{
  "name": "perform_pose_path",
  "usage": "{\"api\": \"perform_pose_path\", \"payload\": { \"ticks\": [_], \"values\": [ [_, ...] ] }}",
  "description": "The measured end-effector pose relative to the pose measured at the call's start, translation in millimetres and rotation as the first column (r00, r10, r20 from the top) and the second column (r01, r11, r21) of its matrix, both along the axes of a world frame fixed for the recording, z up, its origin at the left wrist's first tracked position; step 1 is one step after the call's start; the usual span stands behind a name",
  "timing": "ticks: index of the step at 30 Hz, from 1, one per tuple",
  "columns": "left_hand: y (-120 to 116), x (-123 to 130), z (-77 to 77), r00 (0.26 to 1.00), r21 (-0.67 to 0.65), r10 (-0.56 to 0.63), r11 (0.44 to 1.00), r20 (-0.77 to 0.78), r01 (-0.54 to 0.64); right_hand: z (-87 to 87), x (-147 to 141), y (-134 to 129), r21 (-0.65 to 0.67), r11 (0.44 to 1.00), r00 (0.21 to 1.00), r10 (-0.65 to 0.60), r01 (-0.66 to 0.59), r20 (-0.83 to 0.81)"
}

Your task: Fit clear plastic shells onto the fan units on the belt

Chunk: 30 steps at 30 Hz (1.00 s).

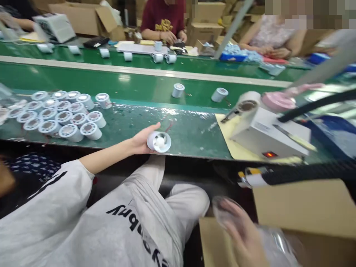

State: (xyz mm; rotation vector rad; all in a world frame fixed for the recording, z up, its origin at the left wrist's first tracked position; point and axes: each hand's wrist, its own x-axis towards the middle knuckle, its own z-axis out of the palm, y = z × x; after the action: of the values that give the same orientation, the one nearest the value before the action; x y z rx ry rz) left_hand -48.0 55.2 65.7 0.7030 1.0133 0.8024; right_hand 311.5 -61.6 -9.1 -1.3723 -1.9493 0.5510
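Grip of the left hand [143, 140] is closed on a pale blue cup [151, 142].
This cup is at the near edge of the green surface [191, 135], with white blades inside; a group of similar cups [69, 131] stands to the left. Right hand [243, 237] is blurred, low, at clear plastic [221, 213]; how far its grip is open, I cannot tell.

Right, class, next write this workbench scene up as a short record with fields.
Left hand: holding a pale cylinder, white fan-like part showing inside
Right hand: blurred, beside clear plastic; grip unclear
Bench left: group of similar cylinders
Bench right: white device with lit red switch, on yellow sheet
Far side: seated people, hands on items
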Motion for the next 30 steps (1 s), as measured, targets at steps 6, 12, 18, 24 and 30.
{"api": "perform_pose_path", "payload": {
  "ticks": [6, 12, 18, 24, 30],
  "values": [
    [-17.1, 71.4, -44.0, 0.774, -0.072, -0.630, 0.776, -0.061, 0.626, 3.5, -70.3, -1.8, 0.219, 0.974, 0.964, -0.009, -0.052, 0.266],
    [-23.2, 80.3, -34.2, 0.524, 0.317, -0.539, 0.434, -0.659, 0.844, 4.3, -71.4, -0.3, 0.023, 0.999, 0.972, -0.047, 0.043, 0.231],
    [-31.5, 79.7, -48.2, 0.732, 0.583, -0.246, 0.469, -0.635, 0.664, 10.8, -67.3, -5.8, -0.216, 0.976, 0.960, -0.080, 0.021, -0.270],
    [-29.6, 78.4, -70.3, 0.749, 0.622, -0.327, 0.418, -0.577, 0.662, 12.8, -67.1, 1.4, -0.345, 0.932, 0.818, -0.285, 0.113, -0.500],
    [-37.1, 77.9, -63.5, 0.771, 0.453, -0.540, 0.624, -0.339, 0.636, 13.6, -62.4, -0.2, -0.358, 0.934, 0.727, -0.257, 0.017, -0.636]
  ]
}}
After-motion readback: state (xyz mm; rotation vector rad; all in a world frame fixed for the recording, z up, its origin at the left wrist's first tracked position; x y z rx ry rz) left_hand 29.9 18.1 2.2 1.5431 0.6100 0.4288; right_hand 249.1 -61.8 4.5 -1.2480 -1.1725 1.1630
